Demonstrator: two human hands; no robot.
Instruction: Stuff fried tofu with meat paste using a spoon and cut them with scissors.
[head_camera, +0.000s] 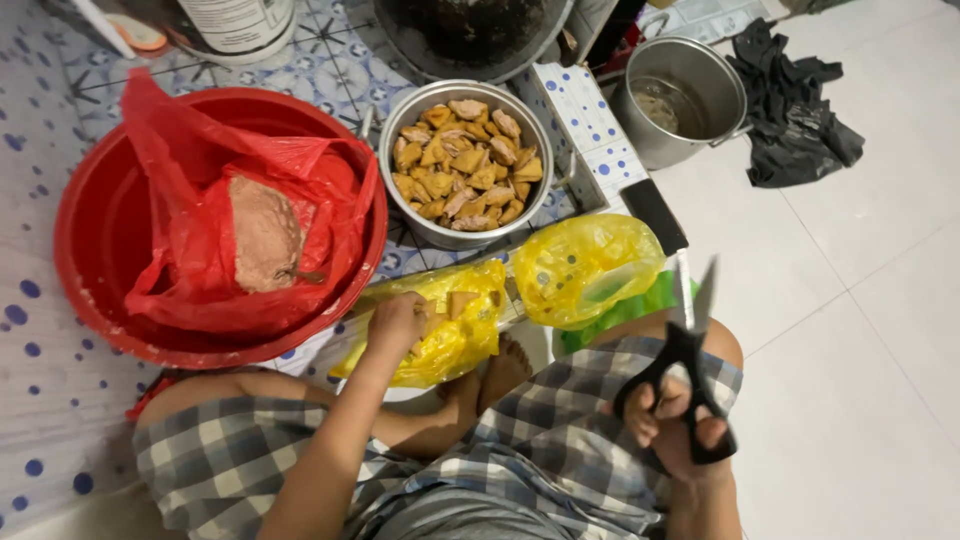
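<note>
Scissors with black plastic handles and steel blades (685, 365) sit in the right hand (672, 425), raised over the right knee with the blades parted and pointing up and away — thumb and fingers threaded through the loops, apparently held ready to cut. The left hand (397, 322) reaches forward into a crumpled yellow plastic bag (450, 335) that lies just past the crossed legs, its fingers closed over a tan fried piece at the bag's mouth; the forearm runs straight out from the body, low over the checked shorts (540, 440). A second yellow plastic bag (585, 265) lies just beside the first, between it and the scissors, with something green under it. Beyond both bags stands a round steel pot heaped with golden-brown fried pieces (466, 160), within easy reach of the left hand. Left of the pot, a wide red plastic basin (90, 250) holds a red plastic bag with a pale brown paste (262, 235). Farther right, on the white tiled floor, an empty steel pot (680, 100) stands near a heap of black cloth (795, 110).
</note>
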